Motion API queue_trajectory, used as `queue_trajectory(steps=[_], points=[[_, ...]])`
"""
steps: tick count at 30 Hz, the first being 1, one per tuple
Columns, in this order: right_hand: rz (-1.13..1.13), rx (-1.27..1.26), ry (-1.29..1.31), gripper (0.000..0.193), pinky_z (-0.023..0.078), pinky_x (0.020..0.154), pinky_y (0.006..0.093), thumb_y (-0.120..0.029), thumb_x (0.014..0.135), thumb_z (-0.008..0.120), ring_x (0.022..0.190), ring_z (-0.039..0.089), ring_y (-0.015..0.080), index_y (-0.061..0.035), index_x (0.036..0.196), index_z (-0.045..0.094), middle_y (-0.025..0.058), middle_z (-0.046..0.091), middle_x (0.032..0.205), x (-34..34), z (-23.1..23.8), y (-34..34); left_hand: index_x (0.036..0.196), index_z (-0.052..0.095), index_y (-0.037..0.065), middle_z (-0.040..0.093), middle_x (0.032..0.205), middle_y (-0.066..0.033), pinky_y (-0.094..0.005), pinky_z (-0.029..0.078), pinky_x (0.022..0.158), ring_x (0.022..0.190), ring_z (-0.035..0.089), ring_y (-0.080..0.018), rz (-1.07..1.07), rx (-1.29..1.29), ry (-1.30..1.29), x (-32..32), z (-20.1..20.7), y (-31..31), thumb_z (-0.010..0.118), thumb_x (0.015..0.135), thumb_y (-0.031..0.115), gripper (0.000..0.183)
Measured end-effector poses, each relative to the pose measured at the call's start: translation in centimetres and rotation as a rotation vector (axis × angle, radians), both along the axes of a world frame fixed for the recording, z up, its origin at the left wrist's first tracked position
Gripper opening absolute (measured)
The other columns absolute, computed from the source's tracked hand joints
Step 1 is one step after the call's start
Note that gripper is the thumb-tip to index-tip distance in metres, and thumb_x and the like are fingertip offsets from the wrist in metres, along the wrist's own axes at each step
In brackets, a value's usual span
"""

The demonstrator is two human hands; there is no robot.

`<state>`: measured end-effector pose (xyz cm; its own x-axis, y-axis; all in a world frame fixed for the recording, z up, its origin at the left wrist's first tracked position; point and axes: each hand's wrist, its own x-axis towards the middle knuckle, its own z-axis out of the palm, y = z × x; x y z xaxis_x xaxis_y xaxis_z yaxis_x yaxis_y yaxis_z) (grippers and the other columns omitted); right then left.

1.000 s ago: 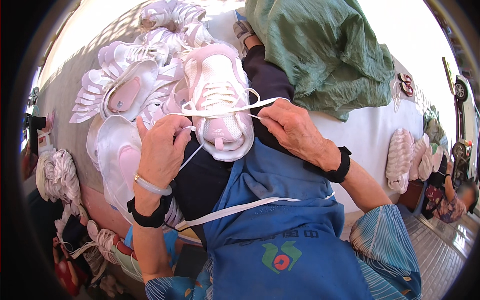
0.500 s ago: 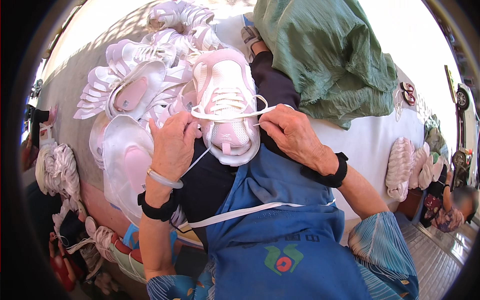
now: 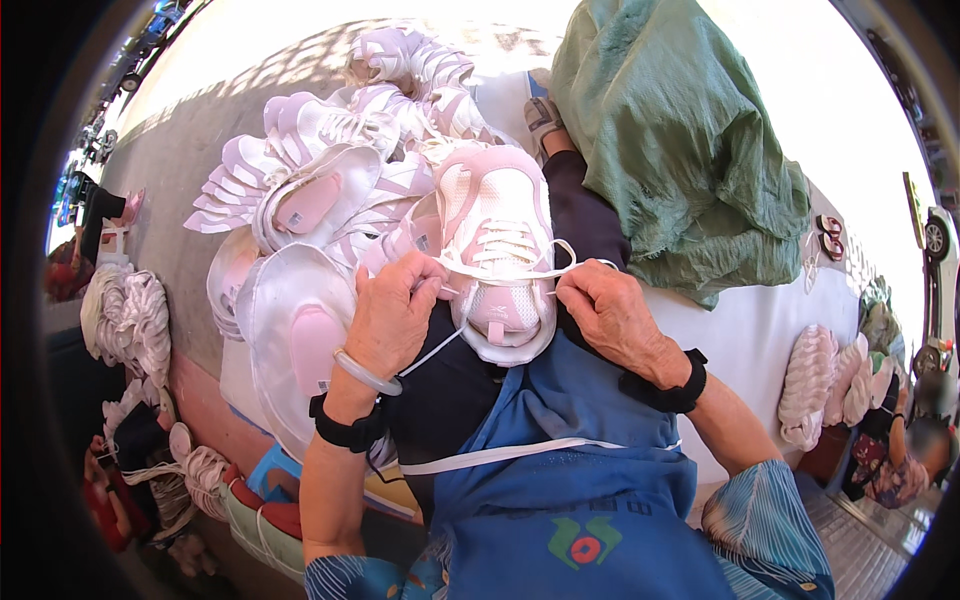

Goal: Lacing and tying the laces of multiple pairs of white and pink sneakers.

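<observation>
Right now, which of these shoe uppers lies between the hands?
The middle upper, toe pointing away: left hand and right hand pinch its white lace, while nearby uppers lie heaped to its left.

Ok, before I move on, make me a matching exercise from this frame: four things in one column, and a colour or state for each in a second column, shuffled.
Things:
1. Middle shoe
2. Large cloth
3. Apron
4. Left hand

Colours and states:
A. Blue
B. With a pale bangle at the wrist
C. Pink and white
D. Green, in a crumpled heap

Right pairs: 1-C, 2-D, 3-A, 4-B
</observation>
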<state>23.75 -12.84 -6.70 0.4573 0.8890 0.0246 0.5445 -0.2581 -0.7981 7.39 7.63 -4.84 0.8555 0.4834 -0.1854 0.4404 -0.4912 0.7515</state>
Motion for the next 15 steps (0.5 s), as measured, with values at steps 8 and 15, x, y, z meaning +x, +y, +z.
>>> queue_trajectory(steps=[8, 15], points=[[0.052, 0.005, -0.079, 0.01, 0.047, 0.068, 0.0415, -0.01, 0.084, 0.054, 0.076, 0.057, 0.0326, -0.0012, 0.082, 0.058, 0.0147, 0.058, 0.08, 0.0, 0.2, 0.5, 0.085, 0.059, -0.001, 0.063, 0.072, -0.005, -0.0243, 0.044, 0.062, 0.064, 0.056, -0.0104, -0.013, 0.03, -0.048, 0.2, -0.3, -0.2, 0.062, 0.081, 0.004, 0.006], [0.008, -0.071, 0.116, 0.011, 0.046, 0.066, 0.0407, -0.01, 0.084, 0.054, 0.073, 0.057, 0.0333, 0.0, 0.081, 0.058, 0.0161, 0.057, 0.078, 0.0, 0.4, 0.6, 0.086, 0.059, 0.0, 0.062, 0.071, -0.0045, -0.0242, 0.044, 0.061, 0.065, 0.056, -0.0101, 0.065, -0.196, -0.061, 0.3, -0.5, 0.1, 0.064, 0.078, 0.003, 0.01]])
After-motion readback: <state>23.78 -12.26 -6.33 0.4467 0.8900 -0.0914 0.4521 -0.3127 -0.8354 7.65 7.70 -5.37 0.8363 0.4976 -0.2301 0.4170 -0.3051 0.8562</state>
